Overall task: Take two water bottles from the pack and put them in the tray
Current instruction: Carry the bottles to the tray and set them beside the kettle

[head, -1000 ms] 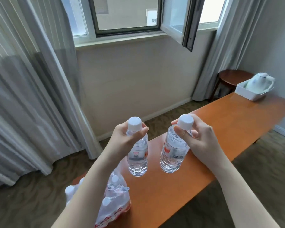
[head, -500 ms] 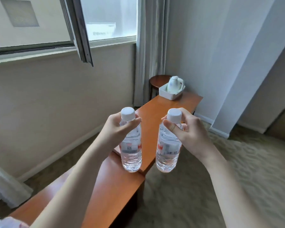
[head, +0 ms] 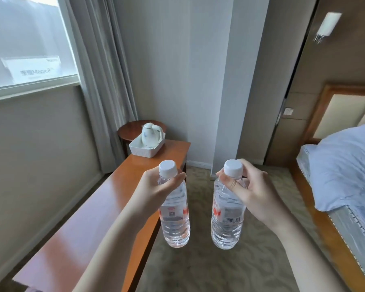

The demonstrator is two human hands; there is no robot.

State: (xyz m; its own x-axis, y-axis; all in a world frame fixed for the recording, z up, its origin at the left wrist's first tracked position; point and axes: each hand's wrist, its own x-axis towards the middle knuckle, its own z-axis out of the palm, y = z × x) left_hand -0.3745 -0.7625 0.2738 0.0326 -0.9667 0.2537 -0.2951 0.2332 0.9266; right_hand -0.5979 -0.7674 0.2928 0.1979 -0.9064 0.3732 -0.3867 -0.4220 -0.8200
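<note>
Each hand carries a clear water bottle with a white cap, gripped by the neck and hanging upright in the air. My left hand (head: 154,188) holds the left bottle (head: 175,220) at the right edge of the long wooden table (head: 105,199). My right hand (head: 253,190) holds the right bottle (head: 227,224) over the carpet. The white tray (head: 144,149) sits at the table's far end with a white kettle (head: 151,133) standing in it. The pack is out of sight.
A small round wooden side table (head: 131,127) stands behind the tray by the curtain (head: 105,81). A bed (head: 343,175) with a wooden frame fills the right side. Patterned carpet (head: 198,260) runs between table and bed.
The view has swung right along the table; the pack has dropped out of sight and the tray is nearer. Both bottles stay held by their necks, now spread further apart.
</note>
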